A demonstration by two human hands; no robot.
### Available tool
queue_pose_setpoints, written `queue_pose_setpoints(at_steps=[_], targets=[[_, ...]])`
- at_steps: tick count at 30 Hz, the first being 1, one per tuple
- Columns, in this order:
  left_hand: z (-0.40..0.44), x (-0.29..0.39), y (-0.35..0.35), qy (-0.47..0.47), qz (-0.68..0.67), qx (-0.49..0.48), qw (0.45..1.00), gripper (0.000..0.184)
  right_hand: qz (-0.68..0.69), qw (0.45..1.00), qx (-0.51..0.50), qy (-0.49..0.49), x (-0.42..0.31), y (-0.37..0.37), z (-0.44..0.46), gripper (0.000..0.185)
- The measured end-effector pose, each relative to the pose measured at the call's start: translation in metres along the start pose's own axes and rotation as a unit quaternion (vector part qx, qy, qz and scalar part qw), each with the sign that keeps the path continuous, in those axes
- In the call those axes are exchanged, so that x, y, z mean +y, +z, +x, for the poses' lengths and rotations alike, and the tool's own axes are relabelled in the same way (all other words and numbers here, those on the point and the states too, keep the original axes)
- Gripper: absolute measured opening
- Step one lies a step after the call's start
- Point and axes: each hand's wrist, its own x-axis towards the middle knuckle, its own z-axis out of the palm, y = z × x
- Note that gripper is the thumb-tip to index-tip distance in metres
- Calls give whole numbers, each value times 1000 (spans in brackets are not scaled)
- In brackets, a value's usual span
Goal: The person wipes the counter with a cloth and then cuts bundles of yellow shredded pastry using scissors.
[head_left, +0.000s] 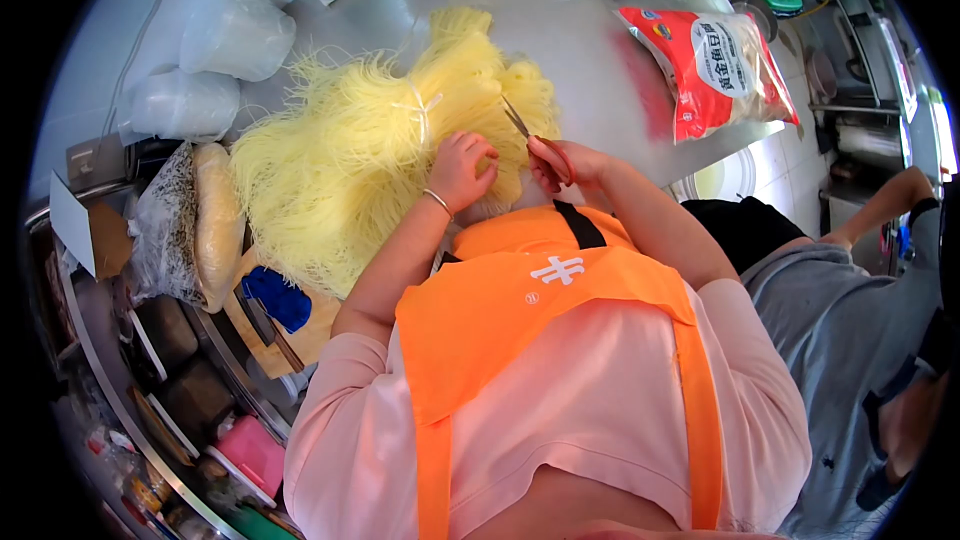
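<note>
A big bundle of thin yellow noodles [335, 155] lies spread on the metal table, gathered by a pale tie [422, 112] around its middle. My left hand [463, 172] rests against the near side of the bundle, fingers loosely bent and thumb apart from them, with nothing visible between. Red-handled scissors [517, 120] are gripped in my right hand [563, 162]. Their blades point up and away, over the noodles' right part, close to the folded strands. The tips appear slightly parted.
A red bag of food [705, 70] lies at right on the table [590, 60]. Plastic containers [238, 32] stand at back left. Filled bags [215, 225] and a knife [262, 320] on a wooden board [318, 330] are at left. Another person [850, 280] is close on my right.
</note>
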Motion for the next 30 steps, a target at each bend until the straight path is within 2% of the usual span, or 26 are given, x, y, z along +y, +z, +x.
queue_pose_setpoints(at_steps=[2,4,5,7,11,13,22,26,28,30], targets=[[2,5,-5,-4,2,-12,1000,15,1,1000,-4,-5,-2,1,2,60],[6,11,-7,-26,-17,29,999,30,37,999,-14,-20,-2,3,3,60],[7,10,-5,-26,-16,29,999,30,36,999,-15,-21,-2,5,4,60],[13,3,3,-163,-134,29,977,35,24,999,8,-38,-1,9,3,59],[29,-7,13,-170,-27,64,983,32,28,999,18,-28,-3,14,-2,58],[35,-10,15,-188,37,20,981,30,29,999,10,-21,1,13,2,57],[45,-12,24,-214,99,4,972,28,35,999,13,-27,0,16,-2,57],[51,-8,19,-230,80,-10,970,27,57,998,1,-25,6,12,3,54],[50,-5,14,-262,2,-21,965,25,63,998,-8,-31,7,13,3,49],[46,-7,10,-253,-48,-11,966,24,32,998,-10,-44,10,14,2,49]])
